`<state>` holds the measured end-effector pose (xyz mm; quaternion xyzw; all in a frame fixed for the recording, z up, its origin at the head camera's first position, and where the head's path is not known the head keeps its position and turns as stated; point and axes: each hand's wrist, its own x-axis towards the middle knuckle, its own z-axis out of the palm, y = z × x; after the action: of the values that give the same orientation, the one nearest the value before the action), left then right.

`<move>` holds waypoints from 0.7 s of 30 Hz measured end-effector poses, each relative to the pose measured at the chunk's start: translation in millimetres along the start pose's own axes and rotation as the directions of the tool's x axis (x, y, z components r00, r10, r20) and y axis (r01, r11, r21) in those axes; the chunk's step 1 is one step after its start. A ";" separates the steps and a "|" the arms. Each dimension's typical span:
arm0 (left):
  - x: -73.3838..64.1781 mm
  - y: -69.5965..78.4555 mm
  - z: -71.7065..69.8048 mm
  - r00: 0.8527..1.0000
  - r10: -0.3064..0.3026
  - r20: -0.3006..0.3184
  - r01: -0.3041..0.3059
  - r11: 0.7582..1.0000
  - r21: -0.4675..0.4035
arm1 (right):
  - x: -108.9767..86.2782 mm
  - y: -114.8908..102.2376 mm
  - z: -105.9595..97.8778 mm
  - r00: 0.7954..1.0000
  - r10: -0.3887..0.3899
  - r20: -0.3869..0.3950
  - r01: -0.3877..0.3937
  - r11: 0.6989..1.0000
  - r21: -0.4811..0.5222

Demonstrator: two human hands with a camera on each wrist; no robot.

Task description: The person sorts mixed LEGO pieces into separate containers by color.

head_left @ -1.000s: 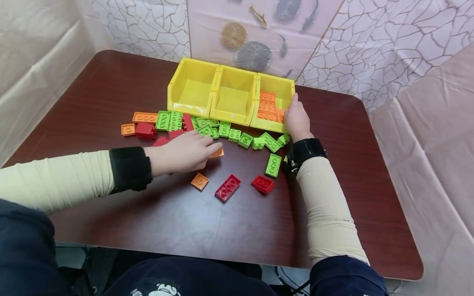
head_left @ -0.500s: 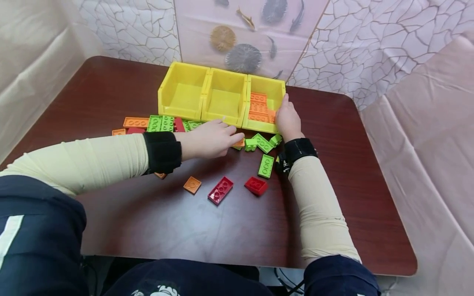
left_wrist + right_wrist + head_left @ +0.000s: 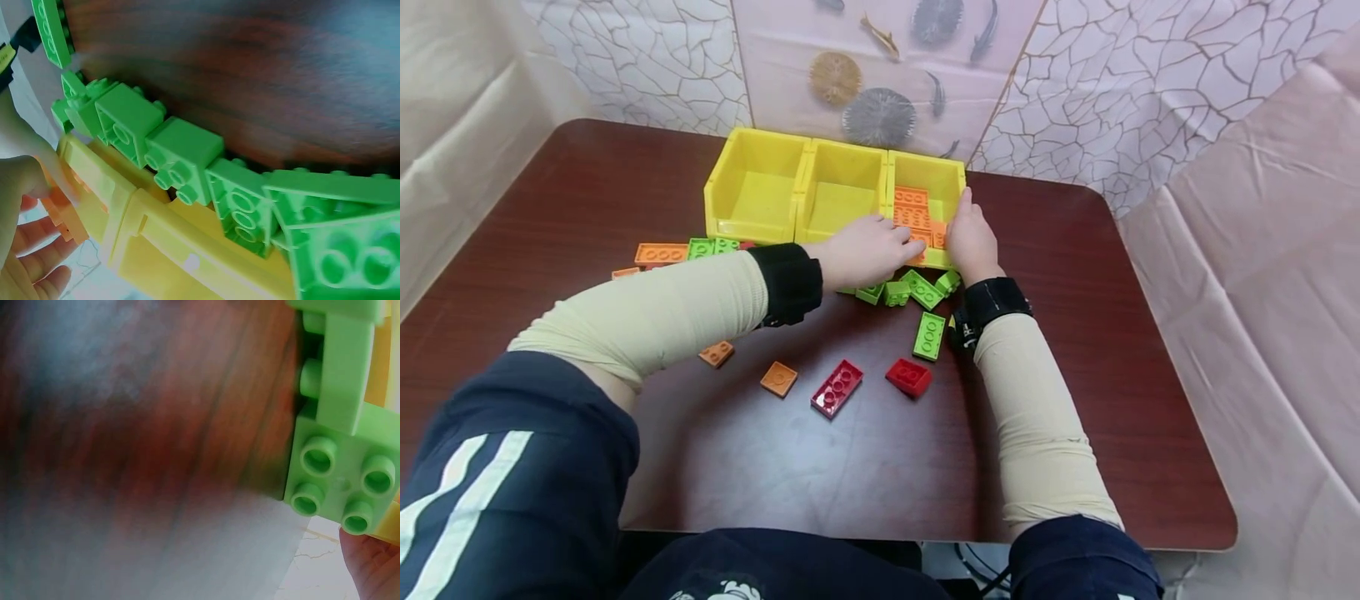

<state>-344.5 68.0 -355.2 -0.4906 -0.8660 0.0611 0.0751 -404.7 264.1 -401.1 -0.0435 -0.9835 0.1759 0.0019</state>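
My left hand (image 3: 861, 252) reaches over the front of the rightmost yellow bin (image 3: 934, 171). It pinches an orange toy building brick (image 3: 67, 220) just over the bin's front rim, beside other orange bricks (image 3: 912, 200) lying inside. My right hand (image 3: 974, 240) grips the right side wall of that same bin. Green bricks (image 3: 922, 289) lie in a row along the front of the bins. Part of this row is hidden behind my left hand and forearm.
Two more yellow bins (image 3: 756, 187) join on at the left. Near the front lie a dark red brick (image 3: 837, 389), a red brick (image 3: 909, 377), a small orange brick (image 3: 778, 379) and a green brick (image 3: 929, 336). Another orange brick (image 3: 661, 253) sits at the left.
My left hand has moved right and away from me, carrying the orange brick from the table to the rightmost bin. My right hand stays at the bin's side. The head view has shifted slightly.
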 end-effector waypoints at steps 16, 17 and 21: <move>40.5 -12.8 16.4 0.990 -0.125 0.066 0.124 0.992 0.013 | 1.7 1.1 2.9 1.000 -0.016 -0.019 0.016 1.000 0.008; 41.4 -13.6 17.6 0.989 -0.130 0.068 0.129 0.992 0.008 | 2.0 1.3 2.9 1.000 -0.017 -0.021 0.017 1.000 0.003; 44.5 -15.6 21.7 0.986 -0.143 0.084 0.144 0.990 -0.003 | 3.2 1.8 2.4 1.000 -0.012 -0.021 0.012 1.000 -0.008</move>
<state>-384.3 97.6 -370.6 -0.4245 -0.9016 0.0722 0.0408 -407.8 265.3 -403.9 -0.0393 -0.9843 0.1717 0.0134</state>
